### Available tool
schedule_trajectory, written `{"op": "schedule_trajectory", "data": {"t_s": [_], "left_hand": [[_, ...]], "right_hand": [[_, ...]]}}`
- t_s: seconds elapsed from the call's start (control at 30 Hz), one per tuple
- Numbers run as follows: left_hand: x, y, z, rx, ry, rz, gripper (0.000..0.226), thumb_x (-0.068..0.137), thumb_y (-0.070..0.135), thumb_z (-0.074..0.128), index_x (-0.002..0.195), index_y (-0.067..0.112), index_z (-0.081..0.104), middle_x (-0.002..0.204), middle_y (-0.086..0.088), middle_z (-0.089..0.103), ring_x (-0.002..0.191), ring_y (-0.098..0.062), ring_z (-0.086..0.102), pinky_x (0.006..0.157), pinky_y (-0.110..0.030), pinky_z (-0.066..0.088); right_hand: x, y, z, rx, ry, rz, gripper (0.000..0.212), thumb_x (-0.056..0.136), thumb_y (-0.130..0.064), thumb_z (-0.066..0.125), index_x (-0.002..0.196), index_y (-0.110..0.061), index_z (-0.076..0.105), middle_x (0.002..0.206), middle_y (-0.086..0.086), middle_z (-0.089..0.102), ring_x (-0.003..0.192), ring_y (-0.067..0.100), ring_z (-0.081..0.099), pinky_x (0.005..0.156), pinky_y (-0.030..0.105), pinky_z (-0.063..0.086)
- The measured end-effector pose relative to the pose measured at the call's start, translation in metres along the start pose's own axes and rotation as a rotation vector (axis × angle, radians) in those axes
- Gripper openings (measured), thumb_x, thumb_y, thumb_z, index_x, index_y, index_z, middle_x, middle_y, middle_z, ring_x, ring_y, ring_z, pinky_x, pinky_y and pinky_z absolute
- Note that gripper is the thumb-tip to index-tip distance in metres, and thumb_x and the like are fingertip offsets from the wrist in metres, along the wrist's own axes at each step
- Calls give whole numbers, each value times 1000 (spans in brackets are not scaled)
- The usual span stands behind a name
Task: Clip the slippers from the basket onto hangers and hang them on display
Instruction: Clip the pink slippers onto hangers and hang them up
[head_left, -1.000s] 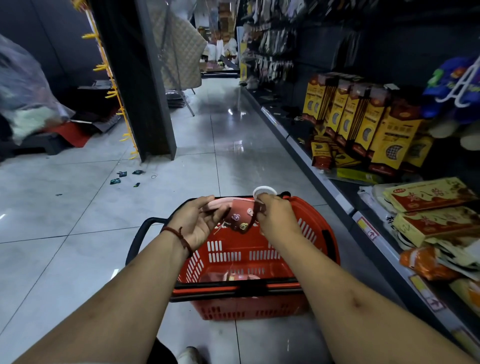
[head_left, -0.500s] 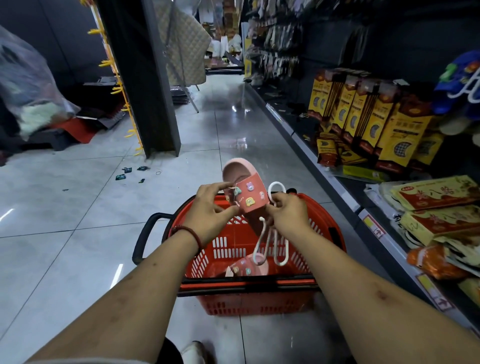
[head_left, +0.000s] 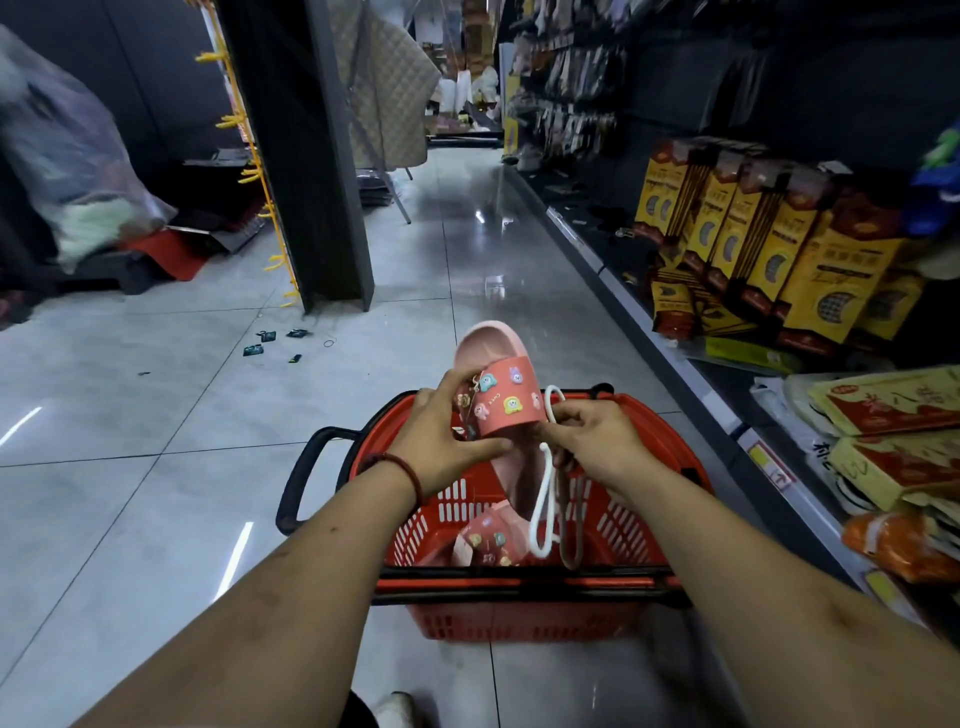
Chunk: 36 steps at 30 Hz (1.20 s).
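Your left hand (head_left: 445, 448) curls round one side of the pink slipper (head_left: 506, 400), thumb under the strap's front edge, holding it just above the red basket (head_left: 519, 618). Your right hand (head_left: 597, 441) pinches the white hanger (head_left: 536, 519) against the strap's other side, and the hanger's loop dangles into the basket. The slipper looks light, soft and bendy, so grip the strap band, not the little charms. A second slipper (head_left: 483, 540) lies inside the basket, beneath the hanger.
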<state>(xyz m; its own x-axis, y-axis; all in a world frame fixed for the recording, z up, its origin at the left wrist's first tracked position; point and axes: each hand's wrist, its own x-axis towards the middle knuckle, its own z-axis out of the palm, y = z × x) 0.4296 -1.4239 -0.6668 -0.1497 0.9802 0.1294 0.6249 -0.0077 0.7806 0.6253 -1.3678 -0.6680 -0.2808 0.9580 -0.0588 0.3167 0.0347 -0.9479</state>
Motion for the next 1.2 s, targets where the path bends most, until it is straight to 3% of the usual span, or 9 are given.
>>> {"op": "schedule_trajectory", "data": {"t_s": [0.2,0.33,0.47,0.63,0.8,0.97,1.03,1.13,1.2], "left_hand": [[9,-2,0,99,143,-35,69,67,15,78,126,35,48,113,-8,57,102,-26,57,80,-24,39],[11,-4,-4,108,176,-33,62,66,15,78,119,30,49,111,-9,54,97,-26,57,78,-24,39],[9,-1,-5,124,198,-33,59,67,17,78,116,31,49,107,-8,52,86,-22,53,72,-23,37],[6,0,-8,150,217,-38,55,68,16,75,115,31,50,104,-8,48,79,-21,50,60,-12,33],[2,3,-9,207,187,-82,61,70,18,75,122,33,47,107,-7,42,78,-23,51,73,-22,39],[-3,9,-6,280,122,-49,60,74,19,73,126,31,46,107,-7,36,73,-23,50,78,-24,44],[-5,13,-4,318,96,-26,60,74,17,73,127,29,46,107,-6,35,72,-25,50,77,-23,43],[-7,18,1,371,24,-3,62,75,14,73,129,30,47,109,-5,33,76,-26,51,75,-22,41],[-7,19,4,392,-22,7,64,75,14,73,130,31,46,111,-5,32,80,-27,54,77,-24,45]], "right_hand": [[3,2,8,164,-97,25,9,90,1,69,97,5,72,66,14,69,52,15,65,54,25,54],[2,0,10,205,-165,47,13,95,0,62,101,11,67,78,27,70,60,22,71,58,26,58],[1,1,11,188,-164,60,14,96,-5,62,101,7,69,81,31,71,65,31,72,62,30,59],[0,1,14,165,-128,53,17,99,-4,58,101,9,69,78,34,70,70,40,73,58,32,59],[0,0,15,-221,14,-88,19,100,-13,58,89,-2,68,65,19,71,50,27,70,40,24,48],[2,-4,13,-395,158,-164,20,103,-20,55,94,-8,69,66,8,69,41,10,64,45,21,50],[3,-4,13,-417,167,-180,21,103,-21,54,95,-8,70,64,8,68,40,10,63,50,26,55],[7,-4,15,-483,180,-217,24,101,-25,54,86,-11,67,65,10,67,52,24,67,59,40,60],[8,-4,17,-542,206,-212,27,101,-26,54,82,-10,64,71,11,66,58,27,66,60,40,59]]}}
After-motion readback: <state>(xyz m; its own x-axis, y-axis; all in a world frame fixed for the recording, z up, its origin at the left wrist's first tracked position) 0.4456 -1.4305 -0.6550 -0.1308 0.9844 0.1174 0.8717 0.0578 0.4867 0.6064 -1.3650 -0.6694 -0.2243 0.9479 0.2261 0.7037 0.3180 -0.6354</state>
